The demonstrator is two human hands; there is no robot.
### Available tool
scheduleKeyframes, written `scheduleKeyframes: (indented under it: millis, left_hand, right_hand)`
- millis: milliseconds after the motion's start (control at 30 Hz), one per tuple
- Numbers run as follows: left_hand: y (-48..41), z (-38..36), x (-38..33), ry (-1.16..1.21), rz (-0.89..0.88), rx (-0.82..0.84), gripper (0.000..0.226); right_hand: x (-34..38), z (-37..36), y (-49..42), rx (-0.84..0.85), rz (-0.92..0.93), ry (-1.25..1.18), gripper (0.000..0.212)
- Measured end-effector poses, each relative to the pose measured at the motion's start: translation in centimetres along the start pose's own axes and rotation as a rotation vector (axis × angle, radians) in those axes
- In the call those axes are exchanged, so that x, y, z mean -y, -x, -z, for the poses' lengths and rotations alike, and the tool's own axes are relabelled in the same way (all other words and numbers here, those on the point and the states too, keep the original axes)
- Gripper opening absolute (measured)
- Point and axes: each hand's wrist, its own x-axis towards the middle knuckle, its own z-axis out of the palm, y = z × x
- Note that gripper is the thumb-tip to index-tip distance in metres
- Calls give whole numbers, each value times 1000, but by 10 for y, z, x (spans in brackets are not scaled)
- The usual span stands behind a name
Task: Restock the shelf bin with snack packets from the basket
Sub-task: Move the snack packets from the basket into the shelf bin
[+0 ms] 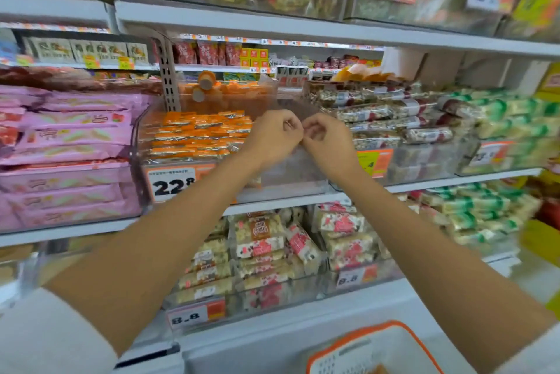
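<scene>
At the middle shelf, 2 hands meet just above the front of a clear shelf bin [291, 175]. The left hand [277, 136] and the right hand [327, 139] are knuckle to knuckle, fingertips touching or nearly so, and both have their fingers curled inward. Blur hides whether they pinch anything between them, so I cannot tell if either hand holds something. Both forearms are bare, and a white sleeve [45, 340] shows at the left elbow.

Orange snack packets [194, 134] lie flat in stacked rows in the left side of the bin, just beside the left hand. A price tag reading 22.8 [171, 184] is fixed to the bin's front wall under them.

Left of the bin are stacked pink packets [75, 131]. To its right lie clear-wrapped nut bars with red bands [391, 119], and beyond those green-and-white packets [509, 120].

On the shelf below, between the forearms, bins hold white-and-red packets [263, 240], with a tag reading 8.8 [194, 314] at the front.

The basket [404, 332], white with an orange rim, sits at the bottom edge of the view, under the right forearm and well apart from the hands.
</scene>
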Motion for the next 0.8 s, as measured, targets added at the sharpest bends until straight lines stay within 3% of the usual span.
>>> scheduleKeyframes:
  millis: [333, 567, 800]
  left_hand:
    - [112, -168, 18, 221, 268, 422, 20]
    - [177, -267, 53, 196, 452, 687, 9]
    - [241, -337, 112, 57, 596, 795, 12]
  right_hand:
    - [-130, 51, 181, 103, -419, -27, 4]
    - [-207, 60, 291, 196, -683, 37, 4]
    - [-272, 43, 379, 306, -989, 92, 14]
